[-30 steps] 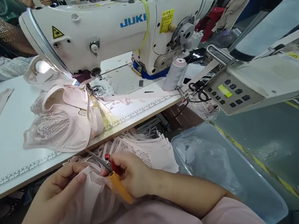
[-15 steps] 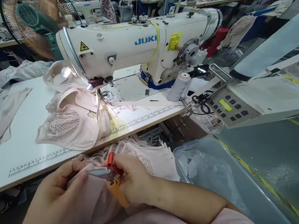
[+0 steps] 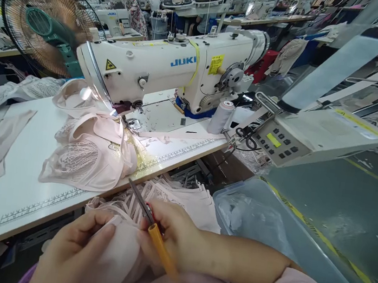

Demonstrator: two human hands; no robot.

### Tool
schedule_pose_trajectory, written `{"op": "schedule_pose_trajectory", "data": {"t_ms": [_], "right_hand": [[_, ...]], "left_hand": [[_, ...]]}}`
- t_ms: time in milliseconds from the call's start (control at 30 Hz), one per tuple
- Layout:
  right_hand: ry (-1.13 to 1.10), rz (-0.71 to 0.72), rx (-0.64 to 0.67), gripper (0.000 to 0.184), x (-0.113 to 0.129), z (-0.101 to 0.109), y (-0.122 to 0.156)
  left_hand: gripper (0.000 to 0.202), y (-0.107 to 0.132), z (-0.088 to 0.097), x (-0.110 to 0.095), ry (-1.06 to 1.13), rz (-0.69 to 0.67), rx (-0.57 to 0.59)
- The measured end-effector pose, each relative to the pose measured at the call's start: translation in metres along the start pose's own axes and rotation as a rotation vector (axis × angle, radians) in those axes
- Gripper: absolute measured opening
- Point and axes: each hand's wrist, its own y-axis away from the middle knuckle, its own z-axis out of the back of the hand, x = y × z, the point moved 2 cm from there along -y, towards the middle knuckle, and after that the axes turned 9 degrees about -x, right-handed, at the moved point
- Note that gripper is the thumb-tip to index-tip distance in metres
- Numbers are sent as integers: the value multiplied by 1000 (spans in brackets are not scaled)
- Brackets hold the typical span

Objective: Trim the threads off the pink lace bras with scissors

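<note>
My left hand point(image 3: 72, 247) pinches the edge of a pale pink bra piece point(image 3: 123, 244) between thumb and fingers, low in front of my body. Close on its right, my right hand point(image 3: 179, 234) is closed around a pair of scissors point(image 3: 159, 245) with an orange and a red handle. The scissor blades look closed and point up and left, above the fabric. My right fingers also lie against the fabric's edge; whether they grip it I cannot tell. Behind both hands hangs a bundle of pale pink bra pieces point(image 3: 187, 202), below the table edge.
A white sewing machine point(image 3: 143, 65) stands on the table point(image 3: 43, 203), with a pink bra point(image 3: 81, 159) by its needle. A thread cone point(image 3: 221, 118) and a control box point(image 3: 280, 142) are at right. Below lies a clear plastic bin point(image 3: 262, 217). A fan point(image 3: 47, 23) stands behind left.
The scissors have turned from lying across the fabric's edge to pointing up and left, away from it. My left hand keeps its pinch. The view has shifted slightly.
</note>
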Motion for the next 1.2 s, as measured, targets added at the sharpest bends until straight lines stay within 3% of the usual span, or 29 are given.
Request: {"op": "schedule_pose_trajectory", "data": {"t_ms": [167, 300, 367, 433, 567, 733, 1000, 1200], "right_hand": [[-29, -176, -28, 26, -20, 7, 5], [-165, -424, 173, 34, -31, 13, 8], [-189, -481, 291, 38, -35, 21, 6], [-76, -419, 381, 41, -38, 34, -1], [334, -162, 598, 46, -42, 61, -16], [538, -103, 841, 51, -45, 72, -21], [862, -137, 847, 53, -35, 67, -21], [956, -170, 803, 48, -25, 65, -20]], "left_hand": [[32, -12, -26, 16, 224, 134, 16], [31, -10, -50, 18, 228, 198, 24], [31, -10, -57, 19, 180, 243, 57], [31, -11, -61, 20, 129, 275, 92], [33, -16, -63, 20, 126, 251, 116], [37, -22, -63, 19, 211, 206, 101], [27, -24, -60, 20, 166, 182, 21], [24, -22, -59, 16, 140, 171, -6]]}}
